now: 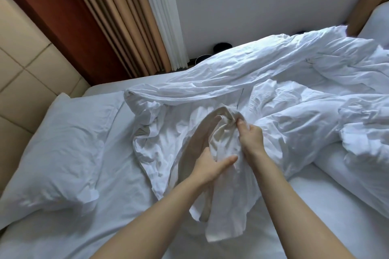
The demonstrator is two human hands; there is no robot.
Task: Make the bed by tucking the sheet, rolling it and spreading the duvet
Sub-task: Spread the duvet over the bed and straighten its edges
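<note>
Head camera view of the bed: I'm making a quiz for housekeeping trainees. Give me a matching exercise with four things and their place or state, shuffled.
1 pillow
2 duvet
3 left hand
4 right hand

A pinches the white fabric at its raised top
B lies at the left of the bed
C heaped and crumpled across the far side
D grips the fabric lower, nearer the camera

Pairs: 1-B, 2-C, 3-D, 4-A

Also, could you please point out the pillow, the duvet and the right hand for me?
pillow [59,149]: head view, middle of its top face.
duvet [294,82]: head view, crumpled bulk, right of centre.
right hand [251,136]: head view, back of the hand, gripping duvet fabric.
</note>
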